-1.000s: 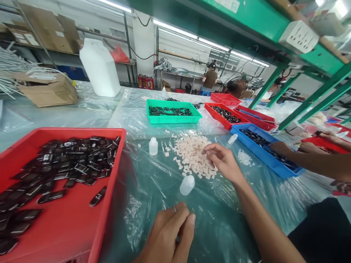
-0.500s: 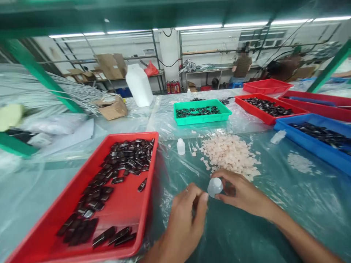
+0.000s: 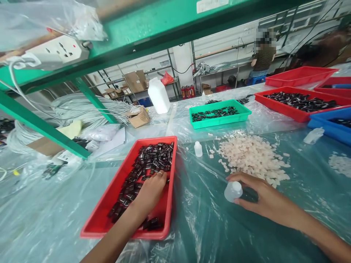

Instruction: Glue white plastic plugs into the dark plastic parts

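1. Left hand [image 3: 149, 191] is down inside the red tray [image 3: 128, 228], palm low over the black parts [image 3: 152, 162]. Fingers are spread flat across the pile; whether one is pinched underneath, I cannot tell.
2. The parts lie just ahead of and under those fingertips, heaped toward the far end of the red tray, with a few strays at its near end beside the forearm.
3. Right hand [image 3: 267, 201] sits well to the right of the red tray, on the plastic-covered table [image 3: 208, 226]. Its grip is closed round a small white bottle [image 3: 233, 191].
4. The bottle lies tipped on its side, long axis running left-right, base pointing back toward the red tray, neck hidden in the fingers.
5. So the left hand is the nearer one to the black parts; the right is nearer the pale pieces [image 3: 253, 157], heaped just beyond its knuckles.
6. A second small bottle [image 3: 197, 149] stands upright just right of the red tray's far corner. A green tray [image 3: 219, 122] sits farther back.
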`<state>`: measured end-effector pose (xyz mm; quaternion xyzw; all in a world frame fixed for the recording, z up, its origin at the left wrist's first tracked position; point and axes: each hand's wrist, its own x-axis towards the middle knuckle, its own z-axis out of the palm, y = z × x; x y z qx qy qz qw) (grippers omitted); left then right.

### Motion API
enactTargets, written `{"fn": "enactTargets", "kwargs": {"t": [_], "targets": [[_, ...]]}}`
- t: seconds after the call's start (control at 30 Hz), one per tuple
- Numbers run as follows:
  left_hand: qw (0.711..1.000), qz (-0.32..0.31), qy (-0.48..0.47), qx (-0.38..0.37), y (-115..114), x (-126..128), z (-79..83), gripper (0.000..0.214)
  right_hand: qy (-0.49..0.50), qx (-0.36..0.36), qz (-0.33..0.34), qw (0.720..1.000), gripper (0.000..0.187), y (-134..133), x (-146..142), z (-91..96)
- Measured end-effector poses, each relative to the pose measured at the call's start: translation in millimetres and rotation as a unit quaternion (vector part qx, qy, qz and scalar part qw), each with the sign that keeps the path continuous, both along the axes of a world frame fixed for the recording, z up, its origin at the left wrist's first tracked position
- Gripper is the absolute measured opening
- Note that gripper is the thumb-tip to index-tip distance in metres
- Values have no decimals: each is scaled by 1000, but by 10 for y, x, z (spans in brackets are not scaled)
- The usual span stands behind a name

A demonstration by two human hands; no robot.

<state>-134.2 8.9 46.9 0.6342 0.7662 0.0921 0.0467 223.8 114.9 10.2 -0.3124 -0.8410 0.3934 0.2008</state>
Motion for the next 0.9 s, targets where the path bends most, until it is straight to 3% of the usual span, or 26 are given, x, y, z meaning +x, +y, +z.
{"fn": "enactTargets", "kwargs": {"t": [0.1, 0.17, 0.3, 0.4, 0.47, 0.57, 0.73, 0.9], "targets": [[997, 27, -33, 68, -125, 175, 145, 11, 31, -58, 10, 998, 39, 5, -55, 95], [988, 17, -85, 126, -220, 452, 175, 17, 54, -91, 18, 994, 41, 64, -104, 165], [950, -75, -262, 149, -219, 1255, -29, 10, 75, -95, 4, 993, 48, 255, -138, 250], [913, -99, -370, 137, -34, 1657, -231, 16, 87, -84, -9, 993, 37, 335, -64, 243], [893, -82, -417, 146, 103, 1708, -321, 12, 89, -67, -14, 994, 31, 331, -1, 221], [871, -58, -458, 170, 219, 1569, -393, 9, 81, -30, -6, 996, 33, 277, 53, 195], [854, -61, -484, 183, 174, 1367, -435, 13, 34, 146, 10, 989, 43, 182, 53, 199], [848, -93, -479, 209, 148, 1371, -432, 30, 28, 187, 28, 982, 50, 135, 76, 205]]}}
